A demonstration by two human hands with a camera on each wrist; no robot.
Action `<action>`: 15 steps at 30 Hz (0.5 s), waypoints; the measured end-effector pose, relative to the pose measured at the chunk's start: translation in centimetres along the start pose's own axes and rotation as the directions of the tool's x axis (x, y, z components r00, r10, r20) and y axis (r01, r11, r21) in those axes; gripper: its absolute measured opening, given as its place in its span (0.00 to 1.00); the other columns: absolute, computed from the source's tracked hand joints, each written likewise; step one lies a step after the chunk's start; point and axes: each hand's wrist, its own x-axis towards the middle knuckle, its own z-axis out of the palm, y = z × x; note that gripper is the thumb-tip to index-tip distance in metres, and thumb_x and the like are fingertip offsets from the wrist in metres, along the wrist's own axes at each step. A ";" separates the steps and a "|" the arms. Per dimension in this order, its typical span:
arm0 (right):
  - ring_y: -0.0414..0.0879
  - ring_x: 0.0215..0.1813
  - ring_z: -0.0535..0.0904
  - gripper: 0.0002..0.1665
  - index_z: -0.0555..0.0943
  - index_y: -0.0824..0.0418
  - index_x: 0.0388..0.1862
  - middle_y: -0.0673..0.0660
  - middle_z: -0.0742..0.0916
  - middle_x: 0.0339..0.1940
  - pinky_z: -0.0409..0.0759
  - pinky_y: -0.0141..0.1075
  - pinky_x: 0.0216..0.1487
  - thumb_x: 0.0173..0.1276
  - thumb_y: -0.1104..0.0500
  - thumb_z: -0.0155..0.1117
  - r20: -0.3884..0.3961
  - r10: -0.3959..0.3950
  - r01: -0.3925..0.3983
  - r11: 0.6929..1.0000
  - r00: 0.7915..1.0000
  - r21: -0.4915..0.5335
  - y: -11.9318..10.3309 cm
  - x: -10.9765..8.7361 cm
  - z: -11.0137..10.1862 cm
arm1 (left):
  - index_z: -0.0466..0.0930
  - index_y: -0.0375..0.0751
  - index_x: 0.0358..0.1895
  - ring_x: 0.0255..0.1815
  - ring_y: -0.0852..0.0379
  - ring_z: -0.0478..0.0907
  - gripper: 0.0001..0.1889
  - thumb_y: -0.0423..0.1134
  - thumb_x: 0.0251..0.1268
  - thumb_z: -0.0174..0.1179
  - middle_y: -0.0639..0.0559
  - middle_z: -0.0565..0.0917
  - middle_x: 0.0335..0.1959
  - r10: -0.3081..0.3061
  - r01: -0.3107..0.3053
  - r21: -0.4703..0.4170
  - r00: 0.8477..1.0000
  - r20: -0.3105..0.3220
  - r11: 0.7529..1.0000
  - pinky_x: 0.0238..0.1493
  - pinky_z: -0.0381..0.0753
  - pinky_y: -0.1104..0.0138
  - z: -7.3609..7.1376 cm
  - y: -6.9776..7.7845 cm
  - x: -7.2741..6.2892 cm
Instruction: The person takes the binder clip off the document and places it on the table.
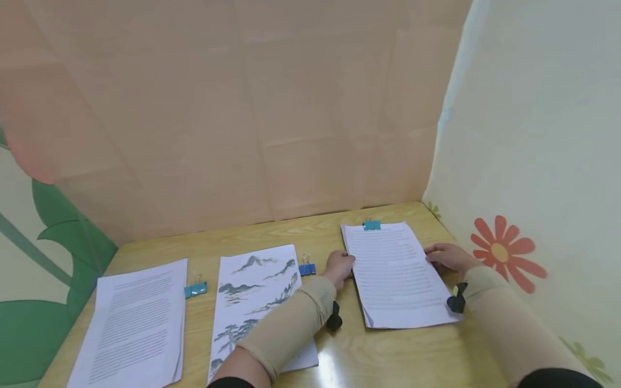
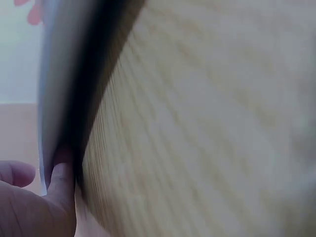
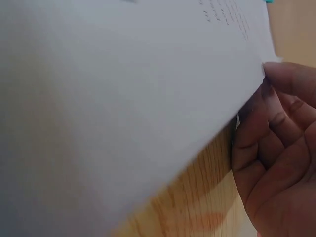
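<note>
A stack of printed sheets [image 1: 398, 277] lies at the right of the table, with a teal binder clip [image 1: 372, 225] at its top edge. My left hand [image 1: 338, 268] grips the stack's left edge; the left wrist view shows the fingers [image 2: 61, 180] of that hand along the lifted paper edge. On the opposite side, my right hand [image 1: 452, 257] pinches the right edge. In the right wrist view its thumb [image 3: 291, 79] lies on top of the paper, while the other fingers curl beneath. The stack's underside stands a little off the wood there.
Left of my left hand lies a stack topped by an ink landscape [image 1: 242, 293], with a blue binder clip [image 1: 307, 269] at its right side. Farther left is another printed stack [image 1: 138, 323] with a teal clip [image 1: 195, 289]. Walls [image 1: 524, 161] border the wooden table [image 1: 388, 355].
</note>
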 end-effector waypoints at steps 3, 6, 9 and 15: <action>0.49 0.42 0.80 0.24 0.75 0.77 0.64 0.61 0.87 0.46 0.79 0.37 0.43 0.75 0.63 0.61 0.024 -0.046 0.046 0.999 0.999 0.009 0.1 -0.2 0.1 | 0.78 0.26 0.62 0.41 0.53 0.81 0.18 0.29 0.72 0.56 0.45 0.83 0.44 0.019 -0.018 0.044 0.999 -0.043 0.999 0.42 0.83 0.64 -0.4 -0.1 0.7; 0.49 0.40 0.80 0.23 0.76 0.78 0.62 0.60 0.87 0.44 0.79 0.38 0.42 0.74 0.65 0.62 0.046 -0.074 0.073 0.997 0.996 0.029 0.3 -0.3 0.2 | 0.78 0.25 0.61 0.47 0.50 0.82 0.18 0.28 0.72 0.56 0.42 0.84 0.47 0.052 -0.046 0.080 0.997 -0.065 0.996 0.48 0.85 0.60 -0.7 -0.2 1.3; 0.49 0.39 0.81 0.21 0.77 0.77 0.60 0.59 0.87 0.42 0.79 0.39 0.41 0.73 0.65 0.62 0.072 -0.084 0.082 0.996 0.994 0.037 0.5 -0.3 0.1 | 0.78 0.25 0.62 0.51 0.48 0.82 0.18 0.27 0.72 0.55 0.41 0.84 0.50 0.066 -0.059 0.106 0.996 -0.062 0.993 0.52 0.84 0.58 -0.9 -0.2 1.8; 0.48 0.37 0.82 0.17 0.77 0.76 0.56 0.56 0.87 0.36 0.82 0.37 0.39 0.72 0.66 0.64 0.145 -0.120 0.104 0.988 0.982 0.115 0.9 -0.5 0.3 | 0.80 0.29 0.59 0.50 0.50 0.79 0.16 0.28 0.71 0.56 0.42 0.83 0.49 0.086 -0.072 0.186 0.994 -0.069 0.980 0.52 0.82 0.56 -1.4 0.1 2.0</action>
